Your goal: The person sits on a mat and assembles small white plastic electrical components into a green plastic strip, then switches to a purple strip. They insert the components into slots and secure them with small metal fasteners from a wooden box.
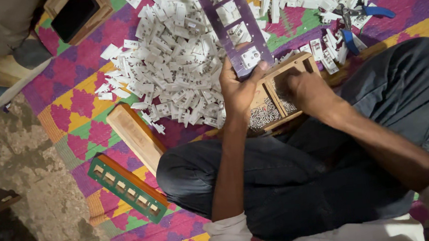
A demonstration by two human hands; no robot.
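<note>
My left grip (238,87) pinches purple strip (233,30), long axis running away up-left; right grip (308,91) digs in wooden tray (298,63), closure unclear; white parts (171,63) piled left.

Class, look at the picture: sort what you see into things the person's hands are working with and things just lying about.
In use:
- purple strip, gripped by left hand
- white socket piece on the strip
- wooden tray of small metal parts, right hand reaching in

Lying about:
- heap of white pieces
- blue-handled pliers
- green frame
- wooden block
</note>
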